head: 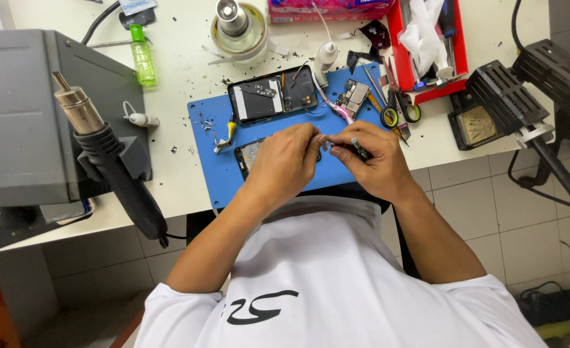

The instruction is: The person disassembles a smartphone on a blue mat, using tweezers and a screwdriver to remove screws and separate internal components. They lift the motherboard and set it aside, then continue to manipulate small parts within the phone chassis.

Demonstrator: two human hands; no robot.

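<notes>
Over the blue mat (278, 177), my left hand (285, 158) hides most of a phone (247, 154); its long axis runs left-right. My right hand (372, 154) pinches a dark tool (361, 151); what the left grip holds I cannot tell.

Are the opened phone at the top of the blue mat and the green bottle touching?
Apart. The head view shows the opened phone lying on the blue mat, while the green bottle lies off it, bare white table between.

light: bright, even, overhead | shadows: soft | focus: sharp | edges: wide-angle bend
</notes>
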